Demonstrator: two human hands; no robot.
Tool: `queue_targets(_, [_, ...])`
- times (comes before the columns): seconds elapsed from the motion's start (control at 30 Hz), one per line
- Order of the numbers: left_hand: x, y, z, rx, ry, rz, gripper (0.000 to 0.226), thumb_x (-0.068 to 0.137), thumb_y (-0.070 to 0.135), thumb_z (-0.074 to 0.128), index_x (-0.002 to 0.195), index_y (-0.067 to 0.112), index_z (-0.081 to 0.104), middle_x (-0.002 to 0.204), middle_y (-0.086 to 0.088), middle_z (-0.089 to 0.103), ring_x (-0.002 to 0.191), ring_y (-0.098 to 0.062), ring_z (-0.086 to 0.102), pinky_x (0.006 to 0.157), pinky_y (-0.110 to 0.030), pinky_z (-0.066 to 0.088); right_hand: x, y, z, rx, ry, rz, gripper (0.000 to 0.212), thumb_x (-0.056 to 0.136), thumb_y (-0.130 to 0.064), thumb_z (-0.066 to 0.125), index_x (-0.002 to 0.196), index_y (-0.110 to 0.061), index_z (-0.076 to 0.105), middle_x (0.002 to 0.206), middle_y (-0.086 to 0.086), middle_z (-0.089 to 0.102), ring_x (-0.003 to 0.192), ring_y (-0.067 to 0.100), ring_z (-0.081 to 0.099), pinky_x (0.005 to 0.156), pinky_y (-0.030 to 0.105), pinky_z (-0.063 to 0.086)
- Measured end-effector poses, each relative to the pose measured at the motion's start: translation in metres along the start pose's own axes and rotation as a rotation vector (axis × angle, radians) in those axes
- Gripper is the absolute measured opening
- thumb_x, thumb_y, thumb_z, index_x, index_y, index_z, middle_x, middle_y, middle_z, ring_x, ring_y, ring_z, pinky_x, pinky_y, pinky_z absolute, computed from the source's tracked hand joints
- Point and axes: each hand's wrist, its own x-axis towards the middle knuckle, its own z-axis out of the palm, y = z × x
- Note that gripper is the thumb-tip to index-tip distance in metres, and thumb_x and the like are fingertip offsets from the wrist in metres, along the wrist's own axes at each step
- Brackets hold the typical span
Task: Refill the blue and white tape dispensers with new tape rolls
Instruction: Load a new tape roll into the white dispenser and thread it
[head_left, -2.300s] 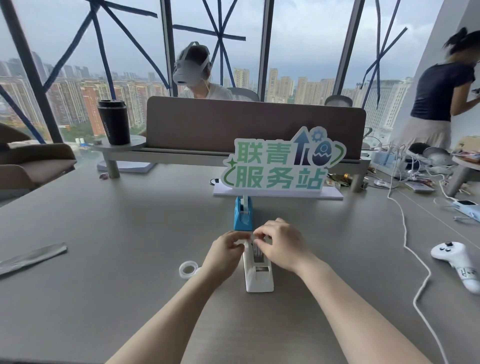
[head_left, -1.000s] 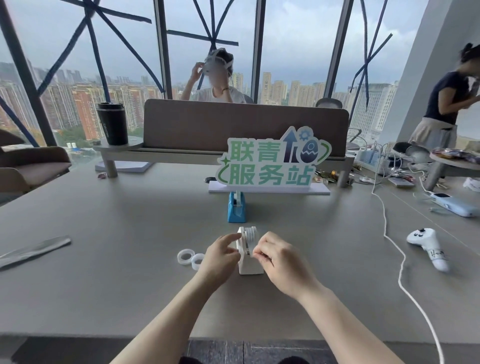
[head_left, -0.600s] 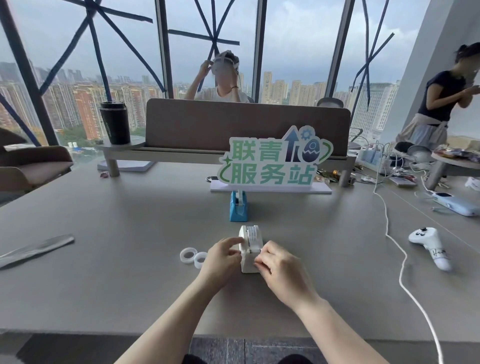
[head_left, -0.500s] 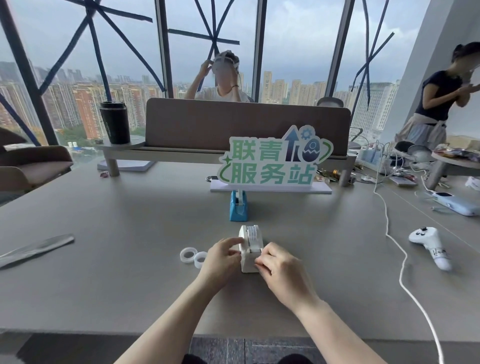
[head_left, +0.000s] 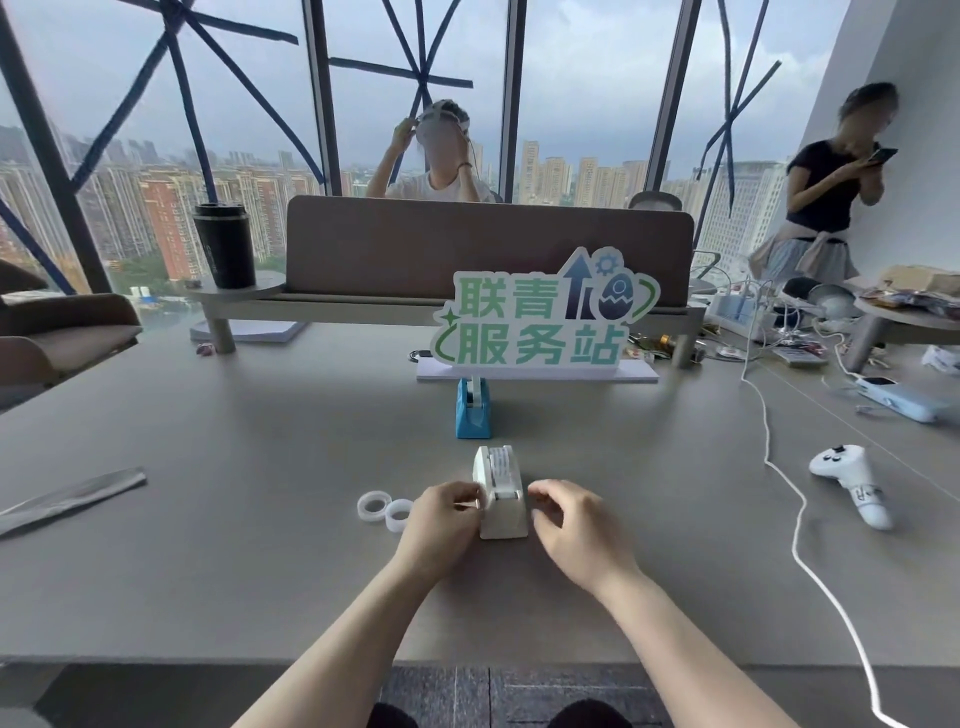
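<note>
The white tape dispenser stands on the grey table just in front of me, with a tape roll seated in its top. My left hand presses against its left side, thumb and forefinger pinched at the edge. My right hand hovers just right of the dispenser with fingers loosely curled, a small gap between them and the casing, holding nothing. The blue tape dispenser stands farther back, under the sign. Two small white tape rings lie side by side left of my left hand.
A green-lettered sign on a white base stands behind the blue dispenser. A white controller and a white cable lie at the right. A silver strip lies at the left. A black cup sits on a shelf; two people are beyond.
My right hand has let go of the white dispenser's front and drawn slightly to the right. My left hand stays against its left side. The dispenser has not moved since half a second ago.
</note>
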Motion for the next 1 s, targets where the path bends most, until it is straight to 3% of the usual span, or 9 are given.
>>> queue_targets(0.07, [0.002,-0.003,0.001,-0.009,-0.015,-0.002,0.029,0.068,0.009,0.051,0.079,0.022,0.074,0.083,-0.001,0.078,0.085,-0.018,0.072,0.082,-0.04,0.056,0.006,0.003,0.0,-0.005,-0.175,0.044,0.049,0.081,-0.026,0.064,0.13,-0.024,0.058,0.127,-0.001,0.066,0.116,0.017,0.06,0.091,0.024,0.045])
queue_targets(0.13, [0.005,-0.006,0.004,-0.037,-0.05,-0.007,0.038,0.064,0.014,0.05,0.088,0.026,0.076,0.083,0.005,0.079,0.089,-0.013,0.073,0.086,-0.04,0.058,0.009,0.004,0.0,0.011,-0.231,0.052,0.053,0.081,-0.029,0.066,0.133,-0.029,0.054,0.126,-0.001,0.067,0.115,0.018,0.061,0.086,0.025,0.045])
queue_targets(0.3, [0.022,-0.001,0.02,-0.101,-0.112,0.013,0.038,0.067,0.015,0.056,0.093,0.035,0.075,0.088,0.003,0.079,0.088,-0.009,0.072,0.091,-0.042,0.055,0.024,0.017,0.001,0.068,-0.142,0.123,0.056,0.075,-0.032,0.074,0.129,-0.03,0.059,0.12,0.0,0.071,0.111,0.017,0.064,0.083,0.024,0.046])
queue_targets(0.47, [0.063,0.01,0.046,-0.159,-0.128,0.04,0.039,0.07,0.014,0.06,0.098,0.037,0.074,0.093,0.006,0.079,0.097,-0.012,0.072,0.094,-0.046,0.054,0.056,0.04,0.002,0.09,-0.07,0.195,0.059,0.077,-0.031,0.075,0.132,-0.024,0.057,0.125,0.001,0.067,0.116,0.016,0.062,0.092,0.025,0.047])
queue_targets(0.6, [0.104,0.022,0.064,-0.161,-0.107,0.026,0.031,0.068,0.023,0.07,0.095,0.038,0.073,0.091,0.009,0.078,0.095,-0.01,0.072,0.091,-0.037,0.054,0.093,0.062,0.005,0.103,-0.03,0.225,0.056,0.076,-0.029,0.074,0.13,-0.027,0.059,0.121,-0.001,0.07,0.114,0.016,0.064,0.093,0.03,0.05])
queue_targets(0.7, [0.133,0.024,0.075,-0.15,-0.087,0.012,0.026,0.074,0.015,0.074,0.093,0.033,0.073,0.093,0.011,0.077,0.096,-0.009,0.071,0.085,-0.025,0.052,0.119,0.077,0.009,0.101,-0.02,0.222,0.051,0.077,-0.026,0.073,0.127,-0.03,0.061,0.115,-0.004,0.072,0.109,0.015,0.065,0.087,0.028,0.05])
queue_targets(0.83, [0.165,0.025,0.089,-0.118,-0.057,-0.012,0.046,0.079,0.009,0.069,0.123,0.019,0.066,0.112,0.004,0.073,0.107,-0.011,0.065,0.092,-0.021,0.045,0.143,0.096,0.013,0.094,-0.028,0.244,0.053,0.076,-0.031,0.072,0.128,-0.03,0.059,0.116,-0.005,0.072,0.11,0.013,0.065,0.091,0.031,0.052])
queue_targets(1.0, [0.179,0.025,0.099,-0.085,-0.035,0.002,0.044,0.08,0.003,0.065,0.122,0.017,0.066,0.113,0.0,0.073,0.105,-0.014,0.066,0.087,-0.02,0.043,0.155,0.111,0.018,0.076,-0.027,0.26,0.054,0.078,-0.03,0.071,0.13,-0.028,0.057,0.118,0.0,0.072,0.112,0.018,0.065,0.092,0.034,0.052])
